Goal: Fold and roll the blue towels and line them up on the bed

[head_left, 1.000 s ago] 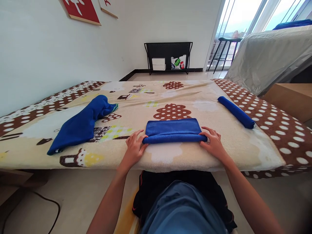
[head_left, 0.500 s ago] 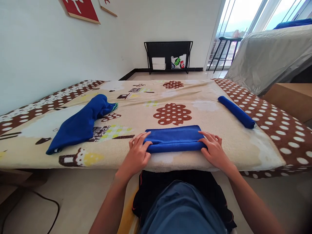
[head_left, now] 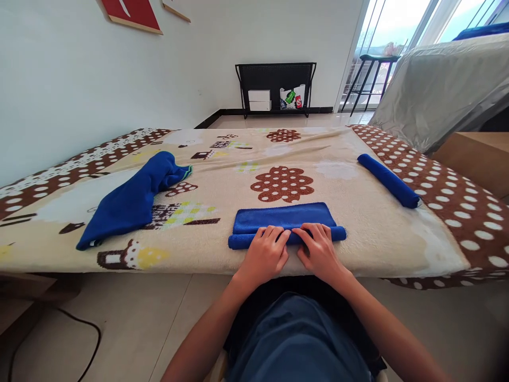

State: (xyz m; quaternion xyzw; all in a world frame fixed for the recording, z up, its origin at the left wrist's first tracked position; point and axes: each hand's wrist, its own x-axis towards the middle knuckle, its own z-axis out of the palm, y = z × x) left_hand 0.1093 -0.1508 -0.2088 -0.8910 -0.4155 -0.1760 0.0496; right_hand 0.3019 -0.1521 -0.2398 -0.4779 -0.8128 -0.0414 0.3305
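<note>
A partly rolled blue cloth (head_left: 284,215) lies near the front edge of a patterned blanket (head_left: 352,212), directly under the left hand (head_left: 267,252) and right hand (head_left: 321,252). The hands sit side by side at the middle of the rolled edge (head_left: 240,242), fingers bent over its top and thumbs on the near side; whether they pinch the roll or merely press on it cannot be told. The flat part spreads just beyond the fingers, while the roll's ends stick out past both hands. The fabric looks light, soft and limp, unlikely to break or slip, though it may skew or loosen if held at one end alone. An even hold, hands spread toward both ends, probably keeps it straight. A tight blue roll (head_left: 388,180) lies well apart to the right, a loose blue cloth (head_left: 123,204) to the left.
</note>
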